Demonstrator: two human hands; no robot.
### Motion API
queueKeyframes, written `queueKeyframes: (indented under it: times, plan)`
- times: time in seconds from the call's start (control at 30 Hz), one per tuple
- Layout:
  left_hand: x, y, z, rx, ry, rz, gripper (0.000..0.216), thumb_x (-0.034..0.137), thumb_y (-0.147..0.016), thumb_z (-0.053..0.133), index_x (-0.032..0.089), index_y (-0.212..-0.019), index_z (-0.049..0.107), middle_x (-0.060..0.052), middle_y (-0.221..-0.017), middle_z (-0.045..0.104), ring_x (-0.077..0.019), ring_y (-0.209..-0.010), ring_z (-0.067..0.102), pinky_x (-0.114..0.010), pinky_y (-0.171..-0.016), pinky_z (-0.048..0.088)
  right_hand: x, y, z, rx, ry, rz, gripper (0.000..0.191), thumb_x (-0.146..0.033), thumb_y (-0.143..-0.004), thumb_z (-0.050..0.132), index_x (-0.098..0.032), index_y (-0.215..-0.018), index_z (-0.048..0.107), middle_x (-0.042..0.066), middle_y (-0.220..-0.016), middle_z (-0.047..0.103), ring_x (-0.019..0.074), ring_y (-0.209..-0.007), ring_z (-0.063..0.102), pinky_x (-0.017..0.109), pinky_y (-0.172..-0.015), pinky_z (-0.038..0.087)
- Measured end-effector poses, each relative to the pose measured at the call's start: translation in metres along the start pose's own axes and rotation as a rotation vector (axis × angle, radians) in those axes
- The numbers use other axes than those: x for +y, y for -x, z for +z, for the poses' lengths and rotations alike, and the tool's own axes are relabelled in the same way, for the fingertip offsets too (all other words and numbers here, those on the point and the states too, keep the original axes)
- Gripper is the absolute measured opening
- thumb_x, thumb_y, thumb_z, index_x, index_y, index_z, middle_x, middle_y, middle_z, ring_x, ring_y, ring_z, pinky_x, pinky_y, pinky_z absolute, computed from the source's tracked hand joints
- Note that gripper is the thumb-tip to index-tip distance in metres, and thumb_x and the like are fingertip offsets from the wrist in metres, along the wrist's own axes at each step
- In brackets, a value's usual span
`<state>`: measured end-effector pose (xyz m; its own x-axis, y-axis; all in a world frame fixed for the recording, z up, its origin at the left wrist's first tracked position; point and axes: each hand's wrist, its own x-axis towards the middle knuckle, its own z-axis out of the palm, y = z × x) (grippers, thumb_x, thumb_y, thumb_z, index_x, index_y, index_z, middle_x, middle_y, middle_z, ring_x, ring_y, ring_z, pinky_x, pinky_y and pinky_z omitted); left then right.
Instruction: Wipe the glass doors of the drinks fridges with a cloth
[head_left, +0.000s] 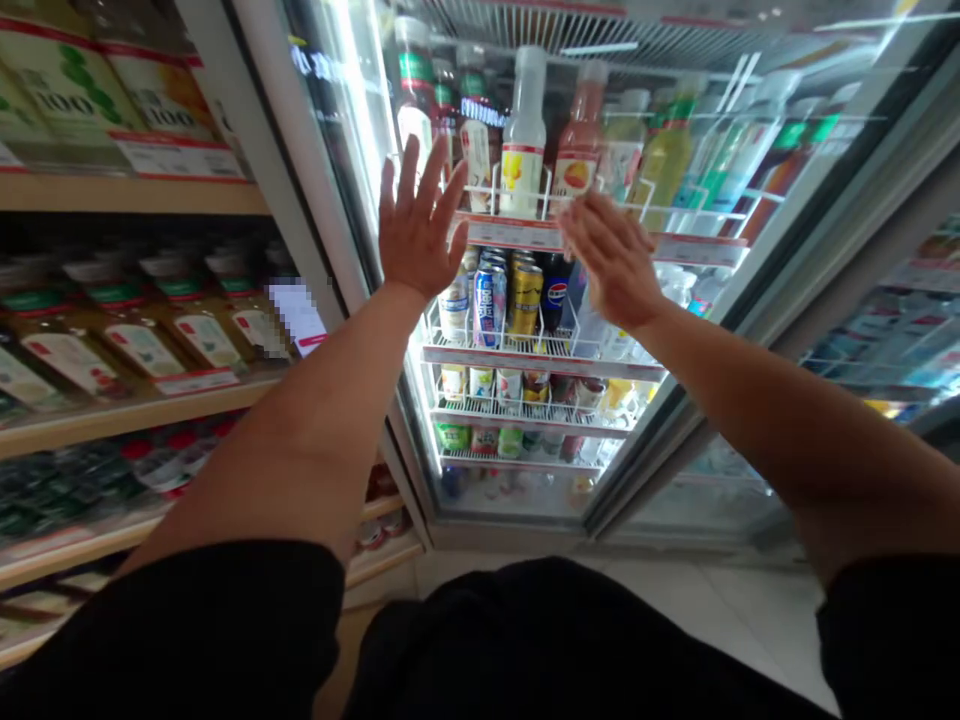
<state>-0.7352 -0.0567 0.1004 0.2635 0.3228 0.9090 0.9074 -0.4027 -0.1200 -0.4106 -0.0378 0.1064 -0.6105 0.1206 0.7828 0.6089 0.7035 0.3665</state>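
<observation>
Leaving room between them, the unclenched left hand [421, 238] and right hand [613, 262] face the upper shelf's [517, 233] front edge; behind it the pink bottle [580, 138] stands cap up, long axis vertical.

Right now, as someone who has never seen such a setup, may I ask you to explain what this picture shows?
There is no machine here: a camera on a person's head looks forward and down at that person's own bare left hand and right hand. Both are raised in front of a lit drinks cooler; the left has its fingers spread, the right its fingers close together. Neither visibly holds anything, and I cannot tell whether they touch the cooler. Bottles fill its upper shelf, with cans among the drinks below. More drinks stand on wooden shelves at the left.
</observation>
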Motion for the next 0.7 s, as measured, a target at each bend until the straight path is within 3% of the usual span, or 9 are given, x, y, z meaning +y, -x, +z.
queueKeyframes:
  times: [0.1,0.23,0.3,0.43,0.5,0.63,0.7]
  plan:
    - [0.001,0.000,-0.002,-0.026,-0.006,-0.007,0.067,0.057,-0.103,0.032,0.020,-0.159,0.031,0.007,-0.170,0.012,-0.0103,-0.157,-0.012,-0.047,-0.131,-0.012,0.003,0.010,-0.005,-0.049,0.022,-0.111,0.053,-0.020,-0.107,0.024,-0.022,-0.159,0.032,0.005,-0.156,0.049,0.0200,-0.151,0.035,0.048,-0.122,0.035]
    - [0.006,0.000,-0.004,-0.011,0.013,-0.022,0.067,0.058,-0.103,0.030,0.020,-0.158,0.034,0.006,-0.170,0.015,-0.0118,-0.157,-0.010,-0.046,-0.131,-0.011,0.027,0.022,-0.021,0.227,0.118,0.110,0.053,-0.020,-0.108,0.022,-0.014,-0.159,0.031,0.012,-0.160,0.042,0.0207,-0.155,0.027,0.047,-0.124,0.033]
    - [0.007,0.000,-0.004,-0.003,0.027,-0.036,0.065,0.057,-0.102,0.032,0.021,-0.157,0.036,0.007,-0.169,0.018,-0.0113,-0.157,-0.009,-0.045,-0.131,-0.010,0.035,0.039,-0.022,0.256,0.122,0.159,0.052,-0.023,-0.108,0.024,-0.018,-0.159,0.034,0.011,-0.160,0.042,0.0223,-0.155,0.027,0.050,-0.124,0.032]
    - [0.006,0.001,-0.004,-0.008,-0.025,-0.018,0.064,0.052,-0.103,0.035,0.019,-0.158,0.033,0.003,-0.170,0.016,-0.0146,-0.158,-0.009,-0.051,-0.131,-0.006,0.044,0.073,-0.025,-0.031,0.056,-0.029,0.045,-0.027,-0.107,0.036,-0.028,-0.150,0.048,0.004,-0.152,0.055,0.0231,-0.149,0.040,0.050,-0.122,0.036]
    - [0.005,0.002,-0.004,-0.019,-0.046,-0.008,0.064,0.050,-0.104,0.035,0.018,-0.159,0.031,0.000,-0.170,0.016,-0.0161,-0.158,-0.009,-0.054,-0.131,-0.006,0.051,0.079,-0.031,-0.064,0.066,-0.019,0.043,-0.028,-0.108,0.037,-0.026,-0.148,0.052,0.005,-0.150,0.056,0.0212,-0.148,0.041,0.046,-0.123,0.035]
    - [0.006,-0.001,0.000,-0.015,-0.040,-0.023,0.061,0.047,-0.105,0.036,0.021,-0.160,0.030,0.001,-0.171,0.014,-0.0155,-0.158,-0.010,-0.053,-0.130,-0.011,0.058,0.087,-0.037,0.224,0.140,0.230,0.048,-0.026,-0.110,0.026,-0.012,-0.152,0.045,0.015,-0.156,0.047,0.0204,-0.154,0.027,0.047,-0.127,0.026]
    - [0.010,0.000,0.002,0.000,-0.040,-0.045,0.061,0.045,-0.105,0.038,0.020,-0.160,0.028,0.000,-0.171,0.013,-0.0171,-0.158,-0.010,-0.056,-0.128,-0.014,0.053,0.099,-0.033,0.259,0.162,0.245,0.049,-0.023,-0.109,0.025,-0.013,-0.153,0.043,0.015,-0.156,0.047,0.0220,-0.155,0.026,0.050,-0.126,0.028]
